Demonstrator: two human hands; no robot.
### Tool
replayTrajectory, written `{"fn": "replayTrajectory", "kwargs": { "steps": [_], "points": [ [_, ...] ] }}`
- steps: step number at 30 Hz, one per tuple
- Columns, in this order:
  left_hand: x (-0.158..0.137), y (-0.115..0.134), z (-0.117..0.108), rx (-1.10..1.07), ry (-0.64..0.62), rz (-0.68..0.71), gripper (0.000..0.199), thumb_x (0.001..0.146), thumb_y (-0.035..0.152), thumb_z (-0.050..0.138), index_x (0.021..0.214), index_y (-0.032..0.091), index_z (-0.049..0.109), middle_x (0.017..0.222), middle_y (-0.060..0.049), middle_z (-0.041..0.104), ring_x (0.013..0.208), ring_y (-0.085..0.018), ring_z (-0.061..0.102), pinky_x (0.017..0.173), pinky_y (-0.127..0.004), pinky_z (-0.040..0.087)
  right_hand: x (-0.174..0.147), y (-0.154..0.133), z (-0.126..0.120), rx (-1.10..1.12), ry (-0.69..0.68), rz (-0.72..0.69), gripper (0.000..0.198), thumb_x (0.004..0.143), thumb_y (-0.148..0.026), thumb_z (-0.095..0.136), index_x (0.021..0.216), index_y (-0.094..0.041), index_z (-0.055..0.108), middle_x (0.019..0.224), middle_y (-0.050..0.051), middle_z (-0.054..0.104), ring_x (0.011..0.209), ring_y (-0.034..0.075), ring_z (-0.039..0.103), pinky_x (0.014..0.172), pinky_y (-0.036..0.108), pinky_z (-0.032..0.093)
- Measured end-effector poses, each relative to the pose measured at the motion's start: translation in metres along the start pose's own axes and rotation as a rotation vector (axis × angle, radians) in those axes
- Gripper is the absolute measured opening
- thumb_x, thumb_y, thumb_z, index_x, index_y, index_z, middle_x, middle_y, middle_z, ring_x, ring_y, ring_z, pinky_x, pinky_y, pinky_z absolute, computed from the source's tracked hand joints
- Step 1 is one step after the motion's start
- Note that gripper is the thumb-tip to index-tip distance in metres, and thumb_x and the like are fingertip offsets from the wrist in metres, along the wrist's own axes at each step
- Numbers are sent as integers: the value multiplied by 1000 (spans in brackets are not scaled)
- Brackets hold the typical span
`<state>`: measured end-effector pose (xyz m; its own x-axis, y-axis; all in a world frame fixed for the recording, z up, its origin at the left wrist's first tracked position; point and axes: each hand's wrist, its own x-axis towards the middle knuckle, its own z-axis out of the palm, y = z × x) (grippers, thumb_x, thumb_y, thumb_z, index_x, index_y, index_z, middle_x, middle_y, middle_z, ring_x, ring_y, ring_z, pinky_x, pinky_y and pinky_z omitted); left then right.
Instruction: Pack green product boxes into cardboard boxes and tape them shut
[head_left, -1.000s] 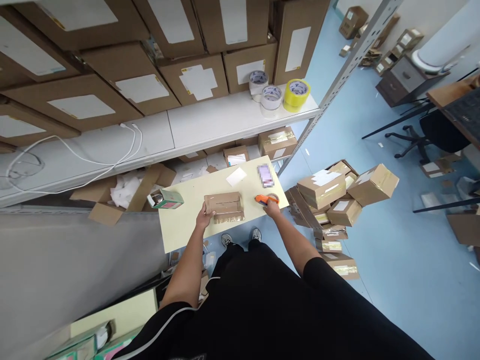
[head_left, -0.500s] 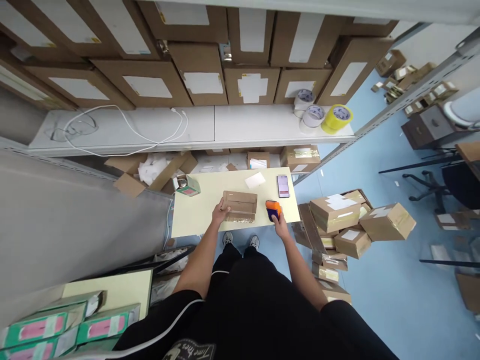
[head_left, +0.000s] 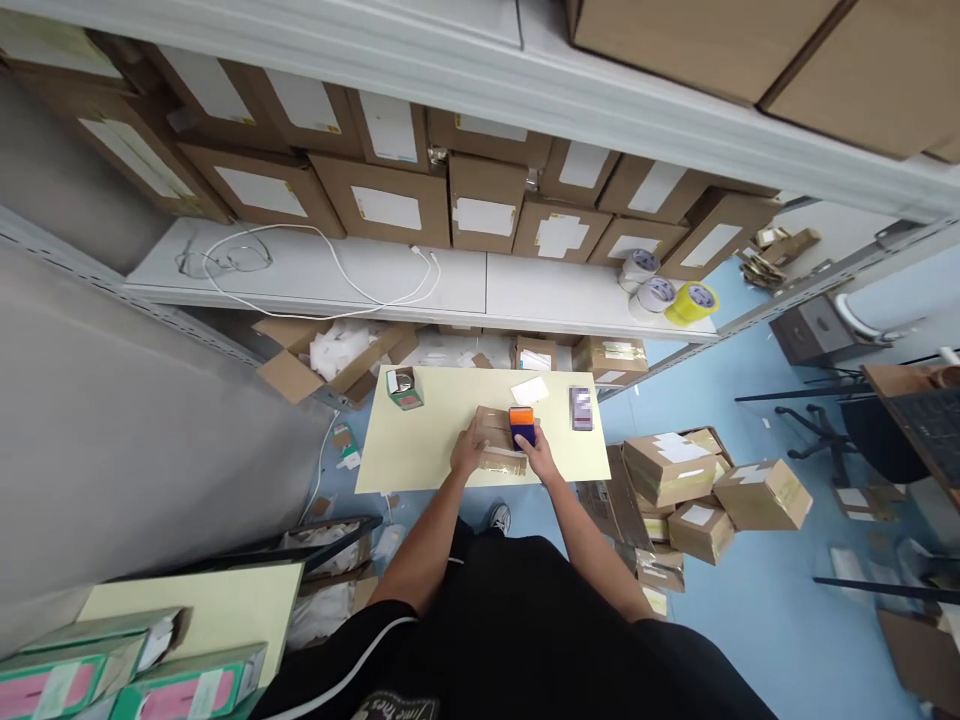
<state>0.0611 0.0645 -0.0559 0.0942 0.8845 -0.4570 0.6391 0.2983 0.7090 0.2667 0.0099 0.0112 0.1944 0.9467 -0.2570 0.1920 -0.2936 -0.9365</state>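
A small brown cardboard box [head_left: 491,422] with clear tape along its near side lies on the pale yellow table. My left hand [head_left: 466,452] grips its left edge, the fingers partly hidden by the box. My right hand [head_left: 538,455] is closed around a small orange and dark-blue block-shaped thing [head_left: 523,428], whose exact kind I cannot make out. It sits over the right part of the box; whether the two touch is unclear. Beyond them lie a white paper slip [head_left: 530,391] and a phone [head_left: 581,408]. At the table's far left stands an open green carton [head_left: 405,388].
Tape rolls [head_left: 691,302] and a white cable [head_left: 337,262] lie on the shelf [head_left: 540,290] ahead, in front of stacked cartons. Taped boxes [head_left: 675,468] are piled right of the table. An open carton [head_left: 292,375] stands behind its left end. Green-and-pink packages [head_left: 180,690] lie lower left.
My right hand has brought the orange and dark-blue thing leftward from beside the cardboard box to over it. My left hand stays on the box. The camera view has shifted.
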Motion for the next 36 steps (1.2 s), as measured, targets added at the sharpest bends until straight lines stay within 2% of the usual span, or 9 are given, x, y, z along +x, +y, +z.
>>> {"fn": "replayTrajectory", "kwargs": {
  "steps": [5, 13, 16, 19, 22, 26, 29, 33, 36],
  "points": [
    [-6, 6, -6, 43, -27, 46, 82, 97, 43, 63, 168, 24, 28, 141, -16, 63, 123, -33, 65, 97, -39, 52, -4, 1, 1, 47, 36, 52, 58, 86, -63, 68, 125, -22, 61, 125, 12, 71, 119, 30, 65, 105, 42, 52],
    [-14, 7, -13, 55, -46, 50, 84, 97, 51, 65, 169, 28, 26, 144, -16, 61, 123, -35, 65, 99, -42, 53, -5, 0, 3, 171, 110, 104, 57, 74, -62, 82, 113, -22, 68, 111, 6, 75, 109, 28, 65, 102, 43, 49],
    [-13, 9, -16, 53, -49, 67, 88, 95, 51, 68, 168, 27, 25, 154, -18, 54, 128, -38, 62, 99, -43, 53, -7, -1, 5, 159, 118, 91, 52, 74, -60, 83, 108, -23, 68, 106, 5, 74, 105, 27, 65, 100, 41, 51],
    [-14, 19, -23, 120, -7, 112, 99, 89, 42, 75, 170, 30, 18, 167, -18, 38, 137, -41, 55, 102, -47, 54, -8, -1, 7, 152, 129, 83, 51, 73, -60, 84, 105, -23, 69, 103, 5, 75, 103, 26, 66, 99, 41, 51],
    [-18, 38, -37, 147, 41, 267, 98, 87, 28, 74, 169, 31, 20, 172, -14, 31, 144, -40, 48, 109, -49, 50, -8, 0, 8, 144, 141, 83, 53, 71, -60, 84, 104, -23, 69, 102, 4, 75, 100, 25, 66, 98, 40, 51],
    [-21, 70, -58, 60, -3, 534, 78, 86, 22, 73, 159, 28, 45, 165, -9, 43, 150, -31, 43, 120, -44, 42, -7, 0, 10, 99, 128, 78, 54, 71, -62, 82, 104, -22, 68, 100, 4, 74, 97, 24, 65, 93, 38, 52],
    [-19, 91, -68, 21, -43, 675, 70, 82, 19, 77, 149, 28, 57, 159, -6, 52, 144, -28, 49, 121, -42, 41, -6, -2, 11, 97, 113, 76, 53, 71, -62, 82, 103, -22, 67, 98, 3, 72, 93, 23, 64, 88, 36, 52],
    [-10, 105, -74, -4, -84, 745, 37, 88, 16, 70, 123, 28, 76, 129, -5, 73, 125, -26, 61, 113, -40, 47, -6, -7, 8, 88, 104, 77, 51, 70, -60, 84, 98, -22, 65, 91, 1, 70, 87, 22, 62, 86, 36, 52],
    [-4, 105, -77, -113, -94, 706, 22, 94, 25, 64, 108, 26, 81, 110, -6, 79, 113, -25, 67, 105, -39, 52, -5, -12, 3, 47, 67, 85, 49, 69, -58, 84, 96, -22, 64, 89, 1, 69, 86, 22, 61, 85, 36, 51]
  ]
}}
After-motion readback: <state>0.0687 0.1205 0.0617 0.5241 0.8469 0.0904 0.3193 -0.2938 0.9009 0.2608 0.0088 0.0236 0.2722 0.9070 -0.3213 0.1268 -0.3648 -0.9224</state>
